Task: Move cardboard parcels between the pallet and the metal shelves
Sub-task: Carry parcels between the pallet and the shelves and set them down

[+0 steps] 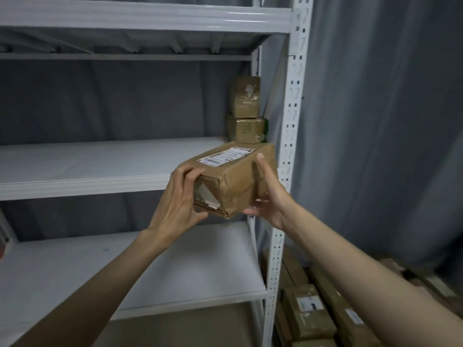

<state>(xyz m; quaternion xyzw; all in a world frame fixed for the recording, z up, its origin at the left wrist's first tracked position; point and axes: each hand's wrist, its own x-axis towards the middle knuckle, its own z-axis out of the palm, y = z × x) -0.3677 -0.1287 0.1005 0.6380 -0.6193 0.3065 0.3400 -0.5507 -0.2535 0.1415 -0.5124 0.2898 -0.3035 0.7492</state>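
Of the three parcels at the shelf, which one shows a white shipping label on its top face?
The parcel held between the left hand and right hand. The two stacked parcels behind show no such label.

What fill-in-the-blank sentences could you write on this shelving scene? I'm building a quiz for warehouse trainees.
1. The held parcel is gripped by ____ hands, the left hand and the right hand.
2. The white shipping label sits on the parcel's ____ face.
3. At the back right of the middle shelf, ____ small parcels are stacked.
4. More parcels lie low down to the ____ of the shelf post.

Missing words: both; top; two; right
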